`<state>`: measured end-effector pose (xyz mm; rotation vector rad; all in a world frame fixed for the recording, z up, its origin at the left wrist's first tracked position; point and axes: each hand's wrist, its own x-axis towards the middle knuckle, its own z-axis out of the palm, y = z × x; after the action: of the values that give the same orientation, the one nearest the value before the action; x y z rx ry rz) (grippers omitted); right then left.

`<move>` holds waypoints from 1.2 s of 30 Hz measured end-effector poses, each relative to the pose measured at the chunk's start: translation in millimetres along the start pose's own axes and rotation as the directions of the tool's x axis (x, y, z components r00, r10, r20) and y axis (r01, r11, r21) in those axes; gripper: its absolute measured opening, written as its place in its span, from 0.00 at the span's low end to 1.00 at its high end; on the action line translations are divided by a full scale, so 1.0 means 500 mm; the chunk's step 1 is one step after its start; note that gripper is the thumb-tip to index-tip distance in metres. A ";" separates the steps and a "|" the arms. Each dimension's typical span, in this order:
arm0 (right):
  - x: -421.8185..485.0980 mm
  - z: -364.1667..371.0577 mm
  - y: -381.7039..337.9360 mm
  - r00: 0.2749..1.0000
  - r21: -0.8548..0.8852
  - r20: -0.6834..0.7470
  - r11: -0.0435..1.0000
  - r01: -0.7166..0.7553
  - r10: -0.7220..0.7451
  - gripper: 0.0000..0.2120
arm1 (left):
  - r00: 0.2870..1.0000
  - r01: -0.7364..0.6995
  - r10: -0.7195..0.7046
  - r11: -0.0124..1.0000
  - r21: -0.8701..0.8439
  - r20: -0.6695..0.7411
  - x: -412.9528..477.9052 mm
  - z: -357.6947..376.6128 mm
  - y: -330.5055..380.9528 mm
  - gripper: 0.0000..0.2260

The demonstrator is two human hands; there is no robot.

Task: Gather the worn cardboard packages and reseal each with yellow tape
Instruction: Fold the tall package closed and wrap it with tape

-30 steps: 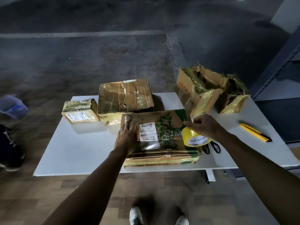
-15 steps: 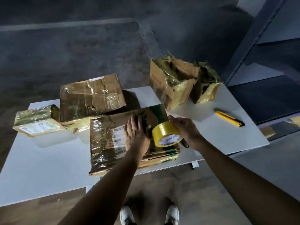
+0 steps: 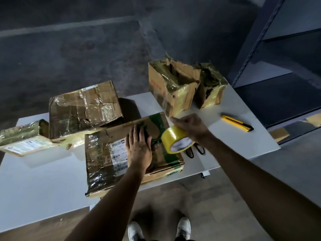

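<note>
We press our left hand (image 3: 139, 150), fingers straight and close together, flat on the wide tape-wrapped brown cardboard package (image 3: 104, 159) lying on the white table (image 3: 43, 185), while our right hand (image 3: 192, 126) curls its fingers round the yellow tape roll (image 3: 173, 139) over that package's right end, and beyond that end stand a torn-open brown cardboard box (image 3: 170, 87) and a smaller torn yellow-taped box (image 3: 211, 87), their contents unclear.

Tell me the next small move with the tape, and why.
Probably lower the tape roll onto the flat package and stick its end down: the left hand presses the package flat, and the right hand grips the roll just above its right side.
</note>
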<state>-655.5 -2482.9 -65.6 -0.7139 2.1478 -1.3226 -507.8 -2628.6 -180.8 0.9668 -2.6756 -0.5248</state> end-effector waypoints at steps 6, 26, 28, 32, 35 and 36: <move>-0.013 -0.057 0.105 0.996 -0.253 -0.066 0.965 -0.066 0.051 0.31 | 1.000 -0.007 0.007 1.000 -0.007 0.018 0.001 0.003 0.001 0.27; -0.046 -0.045 0.177 0.966 -0.101 -0.043 0.961 -0.258 0.255 0.26 | 0.820 -0.404 0.180 0.854 0.328 0.543 -0.052 -0.048 0.160 0.51; -0.053 -0.040 0.187 0.964 -0.036 -0.036 0.964 -0.265 0.264 0.24 | 0.793 -0.407 0.090 0.815 0.413 0.603 -0.039 -0.045 0.186 0.52; -0.069 -0.047 0.201 0.953 0.177 -0.062 0.943 -0.283 0.298 0.23 | 0.829 -0.390 0.100 0.809 0.439 0.551 -0.026 -0.033 0.215 0.32; -0.079 -0.058 0.195 0.941 0.278 -0.081 0.914 -0.295 0.328 0.30 | 0.826 -0.421 0.172 0.821 0.386 0.537 -0.015 -0.040 0.199 0.38; -0.079 -0.063 0.189 0.940 0.308 -0.074 0.904 -0.297 0.334 0.29 | 0.823 -0.435 0.197 0.821 0.369 0.532 -0.007 -0.043 0.191 0.43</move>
<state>-663.3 -2400.1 -133.2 -0.1564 1.9930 -1.4900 -551.6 -2563.3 -122.0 0.4754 -3.4279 -0.0014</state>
